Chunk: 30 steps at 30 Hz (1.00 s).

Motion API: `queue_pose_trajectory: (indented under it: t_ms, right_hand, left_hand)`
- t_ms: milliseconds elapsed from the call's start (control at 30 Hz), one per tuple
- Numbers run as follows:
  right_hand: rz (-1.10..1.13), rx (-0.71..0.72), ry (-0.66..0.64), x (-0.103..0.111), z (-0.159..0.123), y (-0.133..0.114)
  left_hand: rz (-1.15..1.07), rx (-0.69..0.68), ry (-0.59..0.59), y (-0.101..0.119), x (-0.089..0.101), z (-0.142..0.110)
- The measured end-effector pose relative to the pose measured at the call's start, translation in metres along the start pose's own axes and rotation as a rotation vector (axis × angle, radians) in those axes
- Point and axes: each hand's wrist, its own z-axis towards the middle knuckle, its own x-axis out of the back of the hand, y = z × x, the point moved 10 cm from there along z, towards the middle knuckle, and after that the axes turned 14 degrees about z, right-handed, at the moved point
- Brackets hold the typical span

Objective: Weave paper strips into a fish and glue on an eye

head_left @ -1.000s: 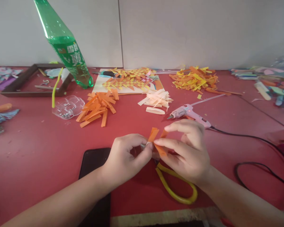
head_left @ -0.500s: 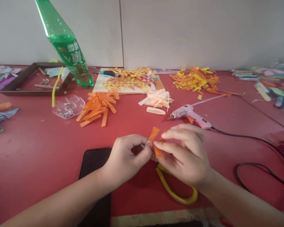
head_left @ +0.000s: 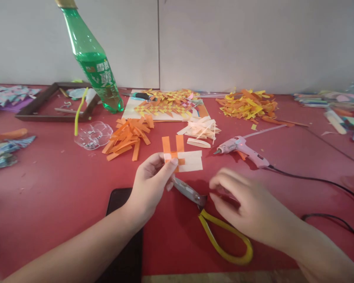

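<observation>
Inspected from the head view. Found in the left grip [head_left: 153,181] a small woven paper piece [head_left: 191,161] of orange and pale strips, pinched near its left end between thumb and fingers, held up above the red tabletop [head_left: 76,188], with two orange ends pointing away and pale ends reaching right. Noted the right grip [head_left: 244,202] as released, with fingers loosely curled and slightly blurred, to the right of the woven paper piece. Recorded scissors [head_left: 190,193] between both grips, with yellow handle towards the near edge and blades aimed at the left fingers; cannot tell whether touching them. Located a black, phone-like object [head_left: 126,259] partly hidden by the left forearm. Observed ahead of the left grip a pile of orange strips [head_left: 129,135], with a clear segmented dish [head_left: 94,135] just beside. Logged pale strips [head_left: 200,127] beyond the woven paper piece and, to the right, a pink glue gun [head_left: 244,149] with nozzle pointing left. Listed further back: green bottle [head_left: 96,70] beside dark frame [head_left: 32,118], pale sheet [head_left: 128,112] bearing woven yellow and orange strips, and a mixed orange-and-yellow heap [head_left: 247,104].
</observation>
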Motion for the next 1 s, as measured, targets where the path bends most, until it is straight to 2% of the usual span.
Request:
queue_pose_trajectory:
  t_ms: [67, 167, 233, 300, 367, 400, 467, 533, 600, 667, 733, 767, 900, 1000]
  right_hand:
    - [-0.084, 0.02, -0.115, -0.006, -0.018, 0.0]
    - [-0.267, 0.149, -0.045, -0.008, -0.042, -0.012]
    - [-0.377, 0.121, -0.061, -0.022, -0.051, -0.01]
    - [-0.463, 0.024, -0.041, -0.029, -0.053, 0.001]
    - [-0.472, -0.053, -0.001, -0.026, -0.05, 0.011]
    - [-0.446, -0.021, 0.006, -0.023, -0.046, 0.011]
    - [-0.436, -0.079, 0.102, 0.003, -0.039, 0.02]
    - [-0.447, -0.141, 0.263, 0.039, -0.032, 0.027]
    - [-0.414, -0.178, 0.496, 0.076, -0.029, 0.031]
    - [-0.28, -0.202, 0.62, 0.09, -0.026, 0.039]
    - [-0.084, -0.218, 0.551, 0.077, -0.016, 0.05]
    - [-0.06, -0.181, 0.521, 0.069, -0.012, 0.049]
    - [-0.184, 0.016, 0.424, 0.039, -0.01, 0.03]
    - [-0.217, 0.071, 0.37, 0.028, -0.012, 0.024]
  left_hand:
    - [-0.079, -0.002, 0.04, 0.0, 0.005, 0.003]
    - [-0.126, -0.034, 0.097, 0.003, 0.012, 0.005]
    - [-0.147, -0.063, 0.131, 0.006, 0.016, 0.005]
    - [-0.151, -0.078, 0.159, 0.008, 0.019, 0.004]
    - [-0.154, -0.076, 0.196, 0.009, 0.023, 0.002]
    - [-0.162, -0.075, 0.219, 0.009, 0.025, 0.001]
    - [-0.192, -0.071, 0.263, 0.01, 0.028, -0.001]
    - [-0.219, -0.061, 0.287, 0.009, 0.029, -0.001]
    - [-0.217, -0.039, 0.278, 0.006, 0.028, 0.0]
    - [-0.194, -0.009, 0.253, 0.002, 0.026, 0.002]
    - [-0.174, 0.018, 0.233, -0.002, 0.025, 0.004]
    - [-0.165, 0.025, 0.23, -0.003, 0.025, 0.004]
    - [-0.12, 0.031, 0.215, -0.003, 0.024, 0.002]
    - [-0.106, 0.024, 0.15, -0.001, 0.016, 0.001]
